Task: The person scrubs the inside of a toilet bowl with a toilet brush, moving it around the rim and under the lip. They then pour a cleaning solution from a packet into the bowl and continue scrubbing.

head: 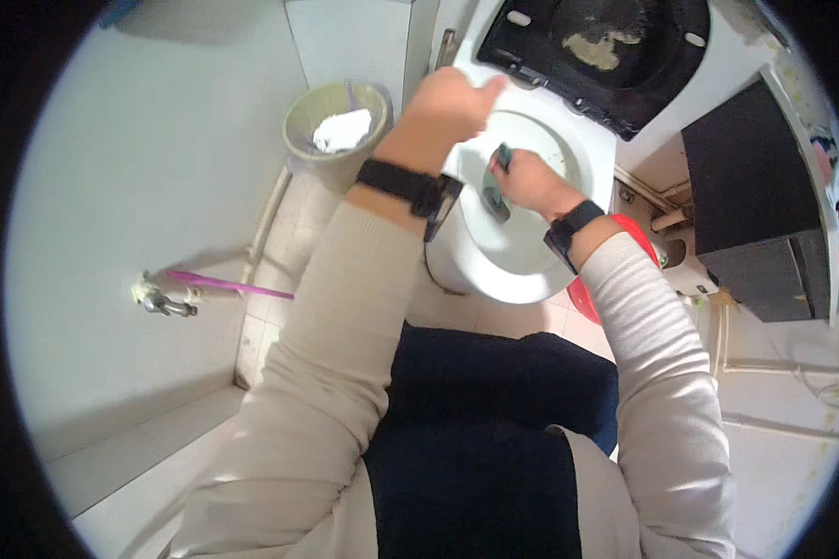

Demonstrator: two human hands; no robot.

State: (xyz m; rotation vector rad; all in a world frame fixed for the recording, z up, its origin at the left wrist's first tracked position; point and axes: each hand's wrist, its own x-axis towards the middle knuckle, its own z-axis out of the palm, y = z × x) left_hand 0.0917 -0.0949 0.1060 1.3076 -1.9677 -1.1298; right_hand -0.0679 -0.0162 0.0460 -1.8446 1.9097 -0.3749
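The white toilet bowl (514, 290) stands before me with its black seat and lid (661, 84) raised. My right hand (528, 183) reaches over the bowl's opening and grips a small dark green tool (496, 202). Its lower end is down inside the bowl; its exact kind is unclear. My left hand (451, 101) is over the left rear part of the bowl's rim, thumb stretched out to the right. Its other fingers are curled and partly hidden, so I cannot tell whether they hold anything. A black band circles each wrist.
Left of the toilet is a pale green waste bin (300, 150) holding white paper. A metal tap (168, 305) and a pink stick (231, 284) project near the left wall. A red plastic basin (584, 300) sits partly behind my right forearm. A dark cabinet (755, 175) hangs at right.
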